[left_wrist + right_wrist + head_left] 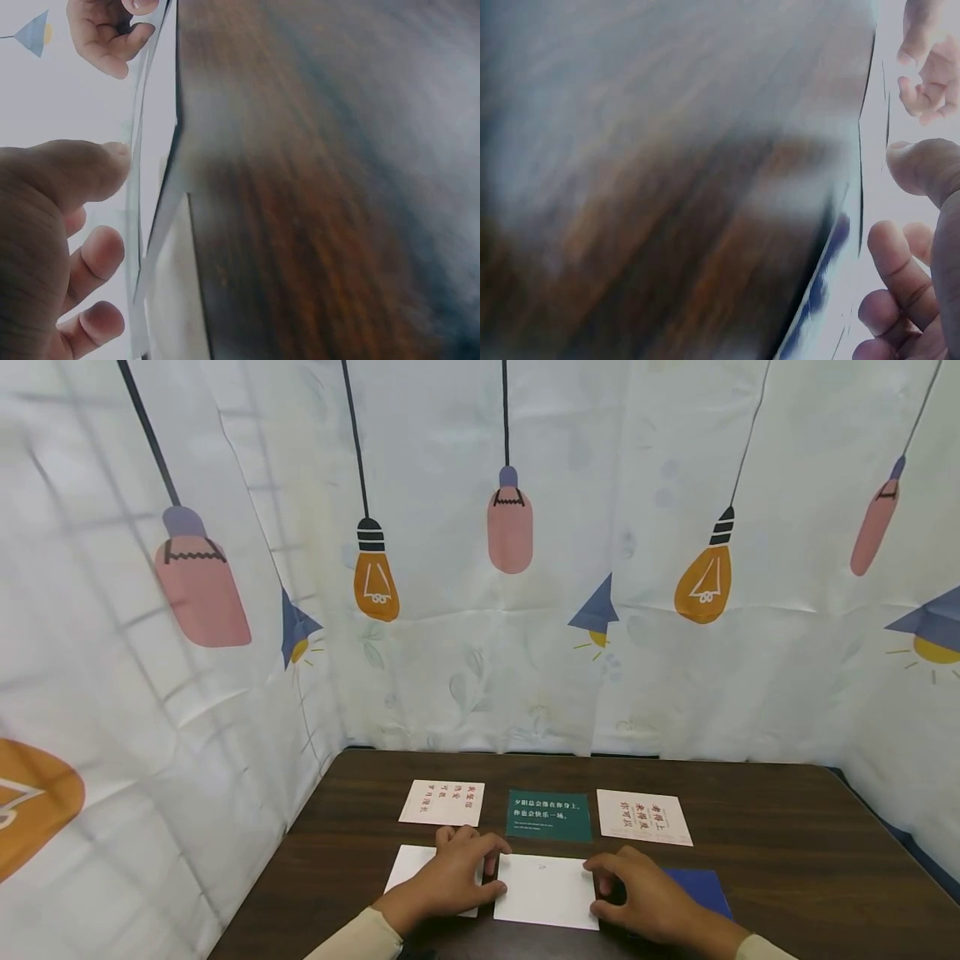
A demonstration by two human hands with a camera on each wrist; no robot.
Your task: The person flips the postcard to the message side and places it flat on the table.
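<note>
A white card [546, 897] with a small grey mark near its top edge lies on the table in front of me. At its left edge is my left hand [459, 872], thumb and forefinger spread apart along that side. My right hand [637, 889] is at the opposite edge with its fingers loosely bent. In the left wrist view, the left thumb [97, 169] is apart from the fingers; the right wrist view likewise has a gap between the right thumb [922, 165] and fingers. Whether the fingertips touch the card, I cannot tell. Another white card [408, 862] is partly hidden under the left hand.
Behind, a row holds a white card with red writing [442, 802], a green card [548, 816] and a second red-lettered card [645, 817]. A blue card [701, 890] lies partly behind the right hand. Lamp-printed curtains [450, 693] surround the dark wooden table [787, 852].
</note>
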